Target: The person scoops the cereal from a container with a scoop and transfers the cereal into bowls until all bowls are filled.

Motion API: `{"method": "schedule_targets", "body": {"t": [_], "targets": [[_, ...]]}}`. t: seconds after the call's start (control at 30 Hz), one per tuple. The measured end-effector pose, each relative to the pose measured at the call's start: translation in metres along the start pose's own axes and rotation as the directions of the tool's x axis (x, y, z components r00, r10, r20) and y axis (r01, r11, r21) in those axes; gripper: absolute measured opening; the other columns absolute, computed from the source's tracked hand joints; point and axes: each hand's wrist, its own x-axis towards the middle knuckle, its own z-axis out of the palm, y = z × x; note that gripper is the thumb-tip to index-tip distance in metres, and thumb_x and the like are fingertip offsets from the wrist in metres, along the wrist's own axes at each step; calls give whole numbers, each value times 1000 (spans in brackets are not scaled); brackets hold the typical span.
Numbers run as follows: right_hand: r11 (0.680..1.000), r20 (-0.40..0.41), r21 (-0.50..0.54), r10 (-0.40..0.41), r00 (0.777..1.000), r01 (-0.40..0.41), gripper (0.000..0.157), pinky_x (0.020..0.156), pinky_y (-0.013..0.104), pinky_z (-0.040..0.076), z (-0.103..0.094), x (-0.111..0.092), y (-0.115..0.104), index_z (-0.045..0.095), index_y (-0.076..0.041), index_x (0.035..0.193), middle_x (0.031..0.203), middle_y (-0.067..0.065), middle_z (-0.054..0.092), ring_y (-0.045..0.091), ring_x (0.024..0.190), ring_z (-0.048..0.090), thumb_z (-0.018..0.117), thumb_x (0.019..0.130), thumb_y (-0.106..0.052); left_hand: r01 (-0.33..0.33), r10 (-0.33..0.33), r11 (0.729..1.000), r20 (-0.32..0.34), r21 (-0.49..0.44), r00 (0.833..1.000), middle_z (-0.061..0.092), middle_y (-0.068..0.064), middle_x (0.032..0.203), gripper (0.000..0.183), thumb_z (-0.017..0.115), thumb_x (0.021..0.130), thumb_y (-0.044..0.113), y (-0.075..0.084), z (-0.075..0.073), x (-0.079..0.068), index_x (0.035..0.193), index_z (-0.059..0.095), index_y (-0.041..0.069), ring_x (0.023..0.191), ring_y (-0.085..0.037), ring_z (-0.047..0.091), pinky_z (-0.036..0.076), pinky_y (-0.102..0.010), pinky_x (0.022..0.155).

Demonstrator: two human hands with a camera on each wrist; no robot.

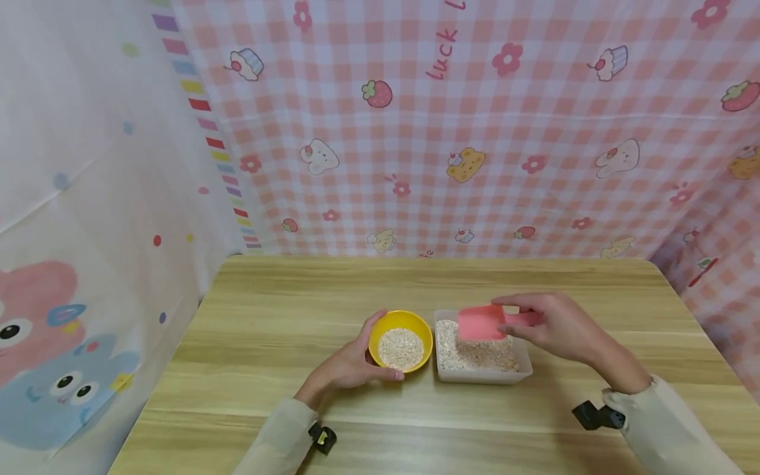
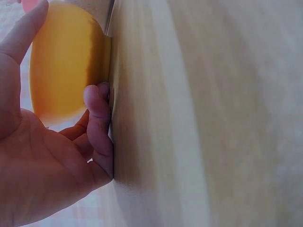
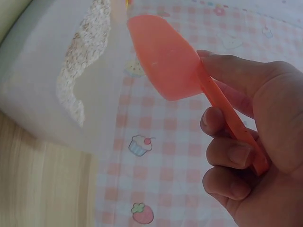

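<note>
A yellow bowl point(image 1: 429, 343) holding pale oat flakes point(image 1: 401, 349) stands on the table. My left hand point(image 1: 355, 361) holds it from the left, thumb on the near side and a finger along the far rim. In the left wrist view the lower fingers point(image 2: 98, 123) curl beside the bowl's base, close to the tabletop. My right hand point(image 1: 561, 328) grips the handle of a pink scoop point(image 1: 481, 323) above a translucent box point(image 1: 483, 377) of oat flakes. From the right wrist, the scoop point(image 3: 165, 59) appears tilted, with fingers wrapped round its handle; no flakes show on it.
The box sits just right of the bowl on a wooden table point(image 1: 297, 297). A pink checked cloth point(image 1: 427, 132) hangs behind the table's far edge, and a white printed cloth point(image 1: 89, 198) hangs at the left.
</note>
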Motion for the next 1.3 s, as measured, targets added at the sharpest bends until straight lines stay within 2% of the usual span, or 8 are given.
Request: {"method": "schedule_targets", "body": {"t": [0.17,0.47,0.57,0.67,0.8,1.1,1.3], "targets": [[1000,16,-9,17,1000,-17,34,53,22,34,-1,-7,6,74,-15,116,62,-16,48,-1,56,34,81,83,-20,4,-4,1000,0,1,1000,34,-10,157,117,88,73,42,1,0,0,159,8,31,138,-33,38,24,-60,115],[998,75,-44,50,996,-46,36,50,21,27,-1,-17,13,74,-11,116,56,-17,33,-2,53,26,81,82,-18,-8,8,1000,-3,4,1000,32,-11,159,119,88,72,43,2,0,-1,159,8,29,140,-33,36,24,-59,116],[996,96,-65,63,993,-57,36,52,21,29,-1,-19,15,73,-11,117,56,-16,37,-2,54,28,81,83,-19,-8,8,1000,-3,3,1000,31,-10,159,119,88,72,43,2,-1,-1,159,8,29,141,-33,35,23,-60,116],[994,103,-92,67,992,-58,36,55,22,34,-1,-20,16,74,-11,116,63,-15,54,-2,56,35,81,82,-20,-7,7,1000,-2,2,1000,31,-11,159,119,88,72,43,2,-1,-1,159,8,29,141,-34,35,23,-60,116],[991,117,-125,68,991,-54,36,58,24,41,-3,-20,16,74,-10,116,83,-7,71,-1,61,44,81,82,-21,-6,6,1000,1,0,1000,31,-11,159,119,88,72,43,2,0,-1,159,8,29,140,-34,35,24,-59,116],[981,157,-181,103,982,-74,36,62,29,49,-3,-18,10,74,-12,114,91,-1,74,2,69,57,82,81,-24,-30,30,1000,6,-1,1000,33,-11,157,119,87,73,42,2,0,-1,159,7,26,138,-32,38,25,-58,116],[976,179,-197,126,976,-89,36,65,36,54,-1,-16,10,74,-11,114,98,4,75,10,77,67,82,81,-24,-33,33,999,8,-9,999,31,-9,158,118,87,74,40,3,1,0,159,7,25,140,-31,36,24,-57,117]]}}
